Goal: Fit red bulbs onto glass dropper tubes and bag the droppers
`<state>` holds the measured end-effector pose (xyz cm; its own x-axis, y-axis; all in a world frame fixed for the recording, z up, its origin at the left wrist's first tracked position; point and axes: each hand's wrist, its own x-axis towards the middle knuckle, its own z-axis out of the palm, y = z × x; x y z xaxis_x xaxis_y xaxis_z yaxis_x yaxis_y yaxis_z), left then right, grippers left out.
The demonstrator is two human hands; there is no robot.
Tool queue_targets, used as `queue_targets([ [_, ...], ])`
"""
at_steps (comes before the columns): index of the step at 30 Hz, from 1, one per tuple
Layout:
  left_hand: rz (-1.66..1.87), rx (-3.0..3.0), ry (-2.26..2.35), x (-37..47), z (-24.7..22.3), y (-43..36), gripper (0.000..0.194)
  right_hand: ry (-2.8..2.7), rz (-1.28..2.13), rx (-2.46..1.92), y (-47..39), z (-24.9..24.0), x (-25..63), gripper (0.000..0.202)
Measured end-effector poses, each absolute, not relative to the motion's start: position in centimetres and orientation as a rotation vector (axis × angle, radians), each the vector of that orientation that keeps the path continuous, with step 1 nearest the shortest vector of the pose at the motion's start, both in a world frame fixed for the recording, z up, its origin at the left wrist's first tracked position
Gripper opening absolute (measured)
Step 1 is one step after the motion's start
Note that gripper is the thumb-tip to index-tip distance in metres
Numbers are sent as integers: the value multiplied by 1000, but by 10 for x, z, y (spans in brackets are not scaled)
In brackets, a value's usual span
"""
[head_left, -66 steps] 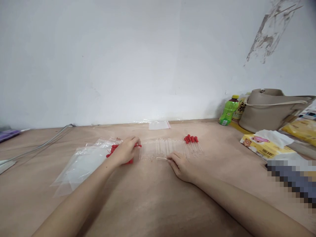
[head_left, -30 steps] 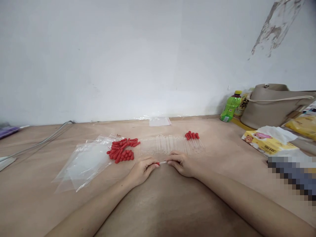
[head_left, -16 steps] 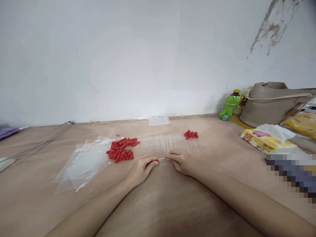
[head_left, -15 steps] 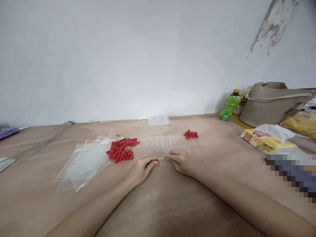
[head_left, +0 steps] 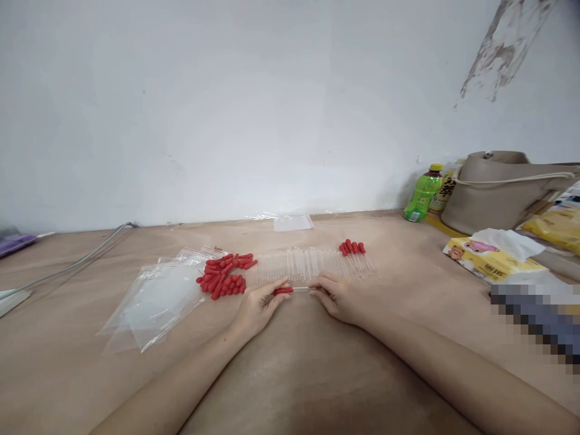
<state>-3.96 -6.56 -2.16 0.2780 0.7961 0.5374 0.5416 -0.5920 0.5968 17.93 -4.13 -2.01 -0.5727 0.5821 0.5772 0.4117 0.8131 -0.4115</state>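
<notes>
Between my hands lies a thin clear tube (head_left: 301, 289) with a red rubber bulb (head_left: 283, 290) on its left end. My left hand (head_left: 257, 307) has its thumb and fingers around the bulb, most of which now shows. My right hand (head_left: 336, 298) pinches the tube's right end. Just behind my hands a row of clear tubes (head_left: 296, 263) lies on the brown table covering. To the left is a pile of red bulbs (head_left: 222, 277). Several tubes with red bulbs on them (head_left: 353, 248) lie at the right end of the row.
Clear plastic bags (head_left: 158, 299) spread left of the bulbs, and a small bag (head_left: 293, 223) lies by the wall. A grey cable (head_left: 90, 255) runs at far left. At right are a green bottle (head_left: 423, 194), a beige bag (head_left: 492, 193) and a tissue pack (head_left: 492, 258).
The fingers of my left hand have loosened and lifted, so more of the red bulb shows. My right hand has shifted slightly right along the tube.
</notes>
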Motion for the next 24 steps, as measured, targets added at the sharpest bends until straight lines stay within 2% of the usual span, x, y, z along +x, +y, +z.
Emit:
queue_targets([
  [12, 1066, 2049, 1151, -40, -26, -73, 37, -2339, 233, -625, -42, -30, 177, 22],
  [24, 1025, 2071, 1119, -40, -29, -73, 42, -2404, 194, -772, -50, -24, 168, 25],
])
